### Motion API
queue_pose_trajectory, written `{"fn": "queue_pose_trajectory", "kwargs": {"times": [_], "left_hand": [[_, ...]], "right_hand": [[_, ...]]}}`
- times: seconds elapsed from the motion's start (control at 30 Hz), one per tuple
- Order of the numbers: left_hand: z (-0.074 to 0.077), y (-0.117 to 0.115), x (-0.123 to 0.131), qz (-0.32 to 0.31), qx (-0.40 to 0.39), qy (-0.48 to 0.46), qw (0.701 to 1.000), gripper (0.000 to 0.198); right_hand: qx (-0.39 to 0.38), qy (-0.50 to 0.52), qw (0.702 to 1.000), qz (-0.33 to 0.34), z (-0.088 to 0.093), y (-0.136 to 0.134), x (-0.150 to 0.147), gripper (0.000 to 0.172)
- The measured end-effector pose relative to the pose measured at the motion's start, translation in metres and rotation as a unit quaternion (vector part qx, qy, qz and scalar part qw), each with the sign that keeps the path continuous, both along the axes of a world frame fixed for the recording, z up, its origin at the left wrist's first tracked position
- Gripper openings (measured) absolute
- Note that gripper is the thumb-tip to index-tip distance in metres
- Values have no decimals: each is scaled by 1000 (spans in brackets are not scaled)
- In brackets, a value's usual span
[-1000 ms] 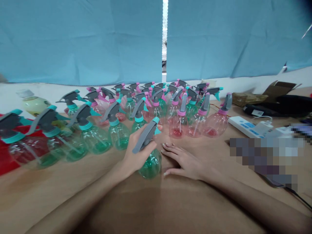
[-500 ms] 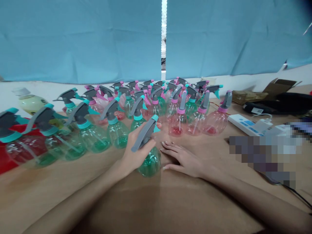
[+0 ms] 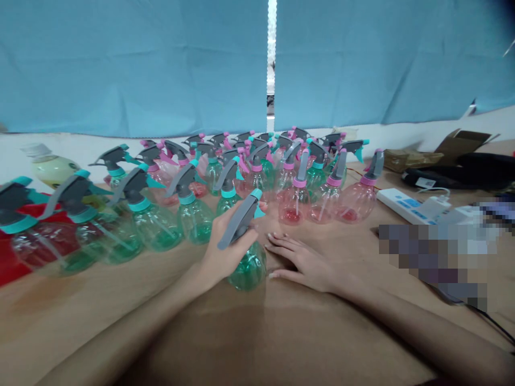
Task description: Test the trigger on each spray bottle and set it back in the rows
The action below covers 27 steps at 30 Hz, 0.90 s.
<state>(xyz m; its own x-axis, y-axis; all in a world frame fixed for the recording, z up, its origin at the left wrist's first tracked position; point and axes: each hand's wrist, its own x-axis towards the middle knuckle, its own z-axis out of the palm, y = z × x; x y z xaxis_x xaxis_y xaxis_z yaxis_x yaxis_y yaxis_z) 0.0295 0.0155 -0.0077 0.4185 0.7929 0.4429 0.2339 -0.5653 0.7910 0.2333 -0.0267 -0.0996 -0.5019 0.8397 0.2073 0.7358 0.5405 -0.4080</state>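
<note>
My left hand (image 3: 223, 244) is wrapped round the neck of a green spray bottle (image 3: 248, 268) with a grey trigger and teal nozzle, standing on the brown table (image 3: 257, 332). Just right of that bottle my right hand (image 3: 301, 257) lies flat on the table, fingers stretched out and holding nothing. Behind them stand several green spray bottles (image 3: 193, 212) on the left and pink spray bottles (image 3: 358, 195) on the right, all upright.
A white power strip (image 3: 406, 206) with a plug and cable lies at the right, with a cardboard box (image 3: 458, 142) and dark items behind it. A pale yellow bottle (image 3: 50, 166) stands far left above a red sheet (image 3: 8, 257). Blue curtain hangs behind.
Hardly anything has moved; the bottle in my left hand sits slightly higher in view, and both hands keep the same positions.
</note>
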Motion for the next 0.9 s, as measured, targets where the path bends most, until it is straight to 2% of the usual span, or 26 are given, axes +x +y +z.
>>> {"fn": "queue_pose_trajectory", "kwargs": {"times": [0.9], "left_hand": [[-1,-1,0,6,1,4,1000,14]], "right_hand": [[6,18,1000,-2,-2,0,0,66]]}}
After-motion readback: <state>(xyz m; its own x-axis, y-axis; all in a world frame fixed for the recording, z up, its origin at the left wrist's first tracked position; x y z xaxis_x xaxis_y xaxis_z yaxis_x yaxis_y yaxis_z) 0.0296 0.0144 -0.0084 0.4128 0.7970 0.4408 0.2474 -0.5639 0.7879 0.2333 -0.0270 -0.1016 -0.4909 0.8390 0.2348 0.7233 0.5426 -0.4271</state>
